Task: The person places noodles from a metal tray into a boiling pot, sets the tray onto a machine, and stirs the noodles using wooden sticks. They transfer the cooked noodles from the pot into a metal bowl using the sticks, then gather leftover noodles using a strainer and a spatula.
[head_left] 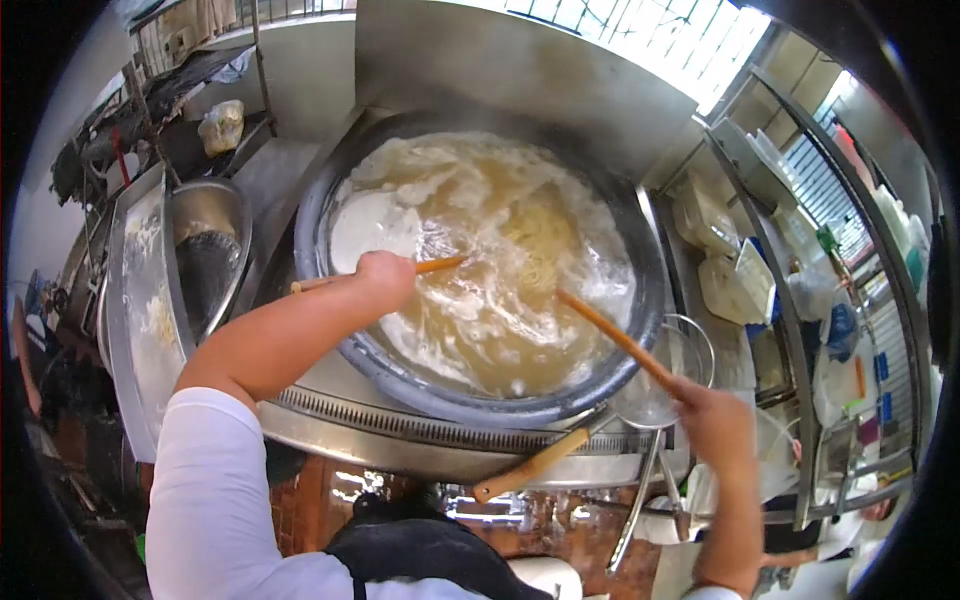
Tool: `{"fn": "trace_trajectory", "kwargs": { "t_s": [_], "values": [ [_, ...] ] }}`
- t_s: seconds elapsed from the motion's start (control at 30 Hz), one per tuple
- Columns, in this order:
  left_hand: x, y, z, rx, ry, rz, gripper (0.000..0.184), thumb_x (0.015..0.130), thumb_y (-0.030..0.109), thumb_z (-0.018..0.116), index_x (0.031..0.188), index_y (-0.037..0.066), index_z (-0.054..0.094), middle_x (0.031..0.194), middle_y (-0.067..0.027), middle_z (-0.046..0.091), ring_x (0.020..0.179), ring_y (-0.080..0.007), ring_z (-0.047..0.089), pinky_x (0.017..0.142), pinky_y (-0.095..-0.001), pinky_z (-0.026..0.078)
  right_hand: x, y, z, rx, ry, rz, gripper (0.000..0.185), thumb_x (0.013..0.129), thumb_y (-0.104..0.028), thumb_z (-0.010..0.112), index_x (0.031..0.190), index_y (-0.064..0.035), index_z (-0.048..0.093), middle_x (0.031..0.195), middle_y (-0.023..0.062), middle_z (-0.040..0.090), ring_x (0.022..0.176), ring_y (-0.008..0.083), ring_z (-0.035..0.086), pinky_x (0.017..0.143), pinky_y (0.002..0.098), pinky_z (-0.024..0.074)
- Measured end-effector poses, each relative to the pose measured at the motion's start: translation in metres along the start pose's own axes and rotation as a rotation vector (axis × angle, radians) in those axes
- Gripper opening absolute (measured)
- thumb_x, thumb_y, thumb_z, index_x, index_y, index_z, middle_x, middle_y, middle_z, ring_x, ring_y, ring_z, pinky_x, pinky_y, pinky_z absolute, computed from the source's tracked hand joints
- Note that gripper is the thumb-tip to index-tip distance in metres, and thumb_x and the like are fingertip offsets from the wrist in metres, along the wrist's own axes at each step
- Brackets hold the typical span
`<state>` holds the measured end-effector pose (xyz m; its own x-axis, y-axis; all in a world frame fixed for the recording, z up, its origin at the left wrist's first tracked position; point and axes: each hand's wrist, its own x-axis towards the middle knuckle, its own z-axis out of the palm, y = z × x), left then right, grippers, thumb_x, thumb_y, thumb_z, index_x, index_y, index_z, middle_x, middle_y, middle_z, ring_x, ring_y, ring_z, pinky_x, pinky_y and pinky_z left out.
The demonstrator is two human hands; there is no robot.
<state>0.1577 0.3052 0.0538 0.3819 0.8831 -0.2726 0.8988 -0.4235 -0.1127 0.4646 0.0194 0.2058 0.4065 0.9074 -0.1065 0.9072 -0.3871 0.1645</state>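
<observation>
A large round dark-rimmed pot (318, 240) holds cloudy, foaming, swirling liquid, with pale yellow noodles (540, 240) at the surface right of centre. My left hand (385, 282) is closed around a long wooden stick (438, 265), held nearly level over the pot's left half. Its tip points right, above or at the liquid; I cannot tell which. My right hand (712, 415), beyond the pot's right rim, grips another long wooden stick (615, 335). That one slants up and left, its far tip at the liquid near the noodles.
A wire-mesh strainer (655, 385) leans by the right rim. Near the stove's front edge lies a wooden-handled tool (530, 466). On the left are a metal basin (208, 225) and a metal tray (140, 280) with pale residue. Shelves (800, 400) with plastic containers (735, 285) line the right.
</observation>
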Motion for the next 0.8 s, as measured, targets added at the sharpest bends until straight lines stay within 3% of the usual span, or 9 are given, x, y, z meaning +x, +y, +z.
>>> {"fn": "trace_trajectory", "kwargs": {
  "t_s": [0.03, 0.2, 0.3, 0.47, 0.63, 0.7, 0.8],
  "values": [
    [-0.005, -0.006, 0.0, 0.007, -0.007, 0.022, 0.021, 0.086, 0.017, 0.052, 0.101, 0.01, 0.065, 0.094, -0.0108, 0.069, 0.089, -0.0257, 0.067, 0.073, -0.0397, 0.054, -0.023, 0.011, -0.028, 0.034, 0.117, -0.049, 0.029, 0.08, -0.022, 0.062, 0.11, -0.0249, 0.065, 0.076, 0.0152, 0.064, 0.071, 0.0335, 0.064, 0.065, 0.044, 0.0494],
    [-0.03, -0.029, 0.007, -0.038, 0.009, 0.071, 0.022, 0.086, 0.016, 0.049, 0.099, 0.008, 0.064, 0.09, -0.0127, 0.068, 0.085, -0.0286, 0.067, 0.072, -0.042, 0.054, -0.1, 0.001, -0.118, 0.012, 0.207, 0.074, 0.028, 0.074, -0.017, 0.066, 0.1, -0.0064, 0.068, 0.076, 0.0175, 0.063, 0.07, 0.0356, 0.062, 0.065, 0.0415, 0.047],
    [-0.052, -0.042, 0.011, -0.059, 0.067, 0.09, 0.022, 0.085, 0.016, 0.049, 0.097, 0.009, 0.066, 0.087, -0.0117, 0.069, 0.082, -0.0283, 0.068, 0.07, -0.0409, 0.054, -0.094, -0.008, -0.12, -0.041, 0.287, -0.011, 0.028, 0.075, -0.016, 0.065, 0.102, -0.0093, 0.068, 0.074, 0.0173, 0.063, 0.071, 0.036, 0.061, 0.065, 0.0423, 0.0464],
    [-0.095, -0.06, 0.006, -0.023, 0.102, 0.103, 0.019, 0.085, 0.016, 0.049, 0.093, 0.008, 0.064, 0.081, -0.0113, 0.068, 0.075, -0.0287, 0.067, 0.065, -0.042, 0.054, -0.017, -0.043, -0.083, -0.112, 0.21, -0.161, 0.025, 0.083, -0.023, 0.058, 0.106, -0.0175, 0.067, 0.081, 0.0146, 0.065, 0.077, 0.0343, 0.062, 0.07, 0.0448, 0.0491],
    [-0.14, -0.076, -0.001, -0.04, 0.07, 0.133, 0.019, 0.086, 0.016, 0.048, 0.1, 0.006, 0.056, 0.076, -0.0138, 0.066, 0.069, -0.0323, 0.066, 0.058, -0.0456, 0.053, 0.056, -0.097, -0.056, -0.201, -0.057, -0.182, 0.025, 0.086, -0.019, 0.051, 0.103, -0.0196, 0.068, 0.088, 0.0136, 0.067, 0.084, 0.0305, 0.065, 0.075, 0.0421, 0.0516],
    [-0.156, -0.083, -0.003, -0.073, 0.057, 0.116, 0.019, 0.087, 0.018, 0.048, 0.1, 0.006, 0.056, 0.077, -0.0139, 0.065, 0.07, -0.0332, 0.065, 0.06, -0.0465, 0.052, 0.086, -0.124, -0.032, -0.264, -0.079, -0.197, 0.026, 0.087, -0.018, 0.048, 0.103, -0.0182, 0.069, 0.095, 0.0123, 0.068, 0.09, 0.0291, 0.066, 0.077, 0.0402, 0.0525],
    [-0.182, -0.101, -0.022, -0.168, -0.139, 0.047, 0.023, 0.087, 0.022, 0.047, 0.104, 0.008, 0.056, 0.081, -0.0156, 0.065, 0.078, -0.0351, 0.064, 0.069, -0.0476, 0.051, 0.134, -0.175, 0.019, -0.208, -0.07, -0.158, 0.025, 0.087, -0.02, 0.049, 0.099, -0.0087, 0.069, 0.096, 0.0144, 0.068, 0.09, 0.0285, 0.066, 0.076, 0.04, 0.0526]
  ]
}}
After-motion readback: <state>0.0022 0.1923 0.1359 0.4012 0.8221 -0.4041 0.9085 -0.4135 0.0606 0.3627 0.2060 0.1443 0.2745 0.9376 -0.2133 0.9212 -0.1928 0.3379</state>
